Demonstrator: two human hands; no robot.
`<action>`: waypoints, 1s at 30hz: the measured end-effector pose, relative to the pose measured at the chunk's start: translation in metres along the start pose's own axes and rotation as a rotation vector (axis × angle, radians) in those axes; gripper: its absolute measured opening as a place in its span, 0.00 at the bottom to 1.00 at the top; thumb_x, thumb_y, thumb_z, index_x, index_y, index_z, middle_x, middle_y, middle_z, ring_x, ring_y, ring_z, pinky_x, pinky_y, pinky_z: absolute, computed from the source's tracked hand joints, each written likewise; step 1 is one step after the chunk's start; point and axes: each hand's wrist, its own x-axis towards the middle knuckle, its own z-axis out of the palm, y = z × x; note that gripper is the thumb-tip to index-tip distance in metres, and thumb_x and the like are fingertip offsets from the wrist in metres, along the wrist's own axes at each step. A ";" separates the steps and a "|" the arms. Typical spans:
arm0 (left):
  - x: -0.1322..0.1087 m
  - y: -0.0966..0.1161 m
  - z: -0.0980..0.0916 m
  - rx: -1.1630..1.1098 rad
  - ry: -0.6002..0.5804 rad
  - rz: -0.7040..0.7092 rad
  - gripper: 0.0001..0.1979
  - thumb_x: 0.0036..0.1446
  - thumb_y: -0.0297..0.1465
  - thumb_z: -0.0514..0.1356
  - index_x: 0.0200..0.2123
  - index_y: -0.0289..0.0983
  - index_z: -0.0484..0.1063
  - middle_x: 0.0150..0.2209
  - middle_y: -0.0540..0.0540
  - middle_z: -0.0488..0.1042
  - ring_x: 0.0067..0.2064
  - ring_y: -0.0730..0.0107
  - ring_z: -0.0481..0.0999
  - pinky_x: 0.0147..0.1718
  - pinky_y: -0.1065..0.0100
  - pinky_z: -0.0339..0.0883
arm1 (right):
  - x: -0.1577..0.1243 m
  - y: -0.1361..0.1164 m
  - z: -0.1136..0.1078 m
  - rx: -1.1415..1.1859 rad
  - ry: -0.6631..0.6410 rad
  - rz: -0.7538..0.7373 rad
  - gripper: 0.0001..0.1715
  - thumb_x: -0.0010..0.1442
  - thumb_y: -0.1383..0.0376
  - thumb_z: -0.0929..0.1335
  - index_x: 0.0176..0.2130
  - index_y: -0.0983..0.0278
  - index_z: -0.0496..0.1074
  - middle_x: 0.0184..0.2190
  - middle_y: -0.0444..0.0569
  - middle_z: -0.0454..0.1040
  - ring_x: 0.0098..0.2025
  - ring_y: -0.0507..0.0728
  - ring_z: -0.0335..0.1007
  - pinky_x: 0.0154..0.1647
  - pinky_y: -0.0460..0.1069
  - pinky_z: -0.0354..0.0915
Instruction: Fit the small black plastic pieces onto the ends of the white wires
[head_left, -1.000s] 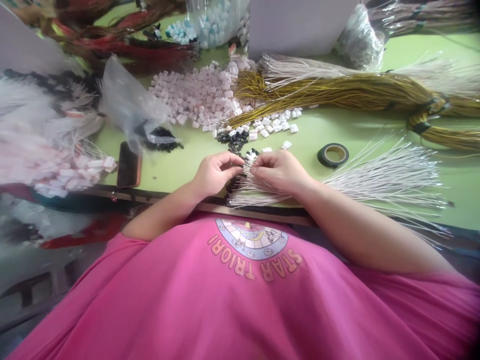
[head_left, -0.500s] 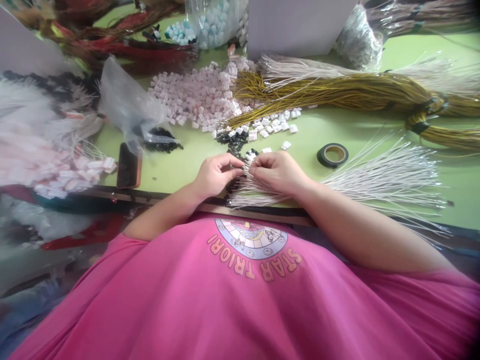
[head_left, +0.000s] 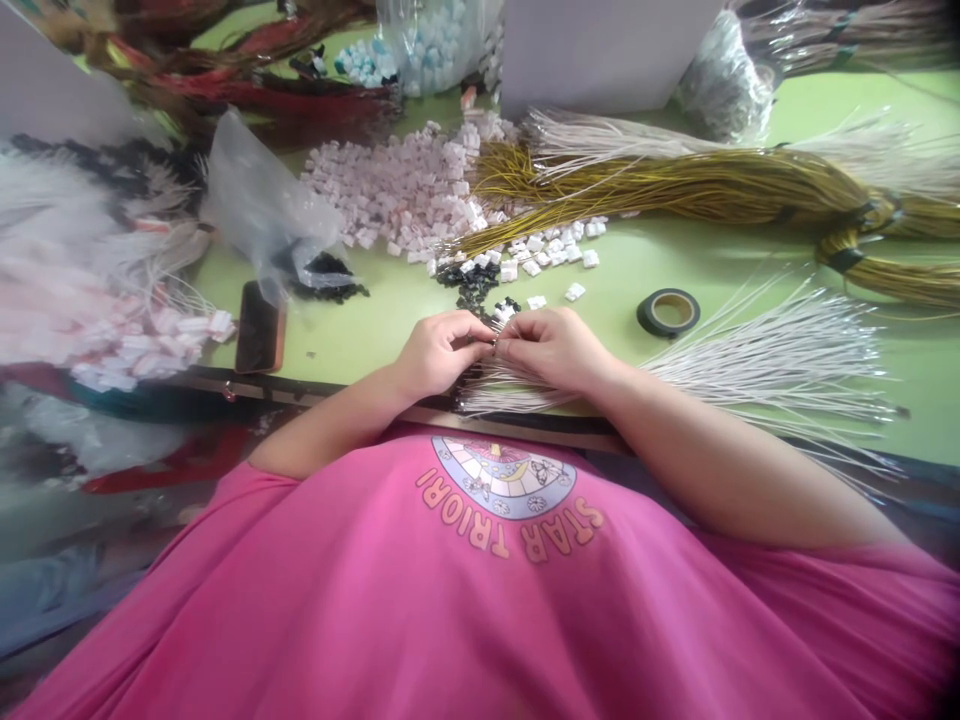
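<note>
Over the table's near edge, my left hand (head_left: 444, 352) and my right hand (head_left: 555, 347) meet fingertip to fingertip. Thumb and index finger of the left are pinched on a tiny dark piece, too small to name. My right hand is closed in a pinch at the tip of a white wire, most of which its fingers cover. Beneath and beside that hand spreads a bundle of white wires (head_left: 772, 365), fanning out to the right with metal-tipped ends. Just beyond the fingertips lie small black pieces (head_left: 474, 293) and a few white connector housings (head_left: 535, 302).
A roll of black tape (head_left: 685, 312) and a phone (head_left: 259, 335) lie on the green table. Farther back are a heap of pinkish-white housings (head_left: 397, 190), a yellow wire bundle (head_left: 697, 185) and a clear plastic bag (head_left: 259, 205). Wired white connectors (head_left: 150, 345) are piled at left.
My left fingertips have moved right and now touch those of my right hand, with a tiny dark piece between them. The view has shifted slightly.
</note>
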 end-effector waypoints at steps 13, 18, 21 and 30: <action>0.056 -0.038 -0.026 0.537 -0.155 0.265 0.19 0.58 0.41 0.54 0.48 0.39 0.72 0.52 0.40 0.68 0.53 0.57 0.63 0.55 0.53 0.55 | 0.002 0.000 -0.006 0.108 0.127 0.182 0.13 0.49 0.60 0.67 0.29 0.68 0.76 0.21 0.44 0.71 0.24 0.49 0.61 0.29 0.46 0.59; 0.065 -0.057 -0.013 0.492 -0.231 0.335 0.17 0.59 0.35 0.53 0.49 0.39 0.72 0.53 0.40 0.68 0.54 0.56 0.63 0.55 0.50 0.53 | 0.002 0.005 -0.006 0.102 0.129 0.167 0.12 0.48 0.60 0.67 0.28 0.67 0.76 0.22 0.45 0.73 0.25 0.51 0.64 0.31 0.47 0.60; 0.055 -0.061 -0.018 0.469 -0.246 0.353 0.16 0.59 0.32 0.51 0.47 0.39 0.73 0.51 0.41 0.71 0.53 0.58 0.64 0.54 0.52 0.55 | 0.002 0.006 -0.005 0.089 0.122 0.179 0.13 0.48 0.60 0.68 0.28 0.67 0.76 0.22 0.46 0.73 0.25 0.51 0.64 0.31 0.47 0.61; 0.019 -0.063 -0.060 0.470 -0.234 0.273 0.14 0.58 0.35 0.54 0.45 0.39 0.73 0.52 0.41 0.70 0.55 0.59 0.64 0.55 0.52 0.56 | 0.003 0.007 -0.005 0.163 0.073 0.188 0.15 0.46 0.63 0.69 0.35 0.67 0.77 0.27 0.49 0.76 0.27 0.52 0.68 0.32 0.48 0.63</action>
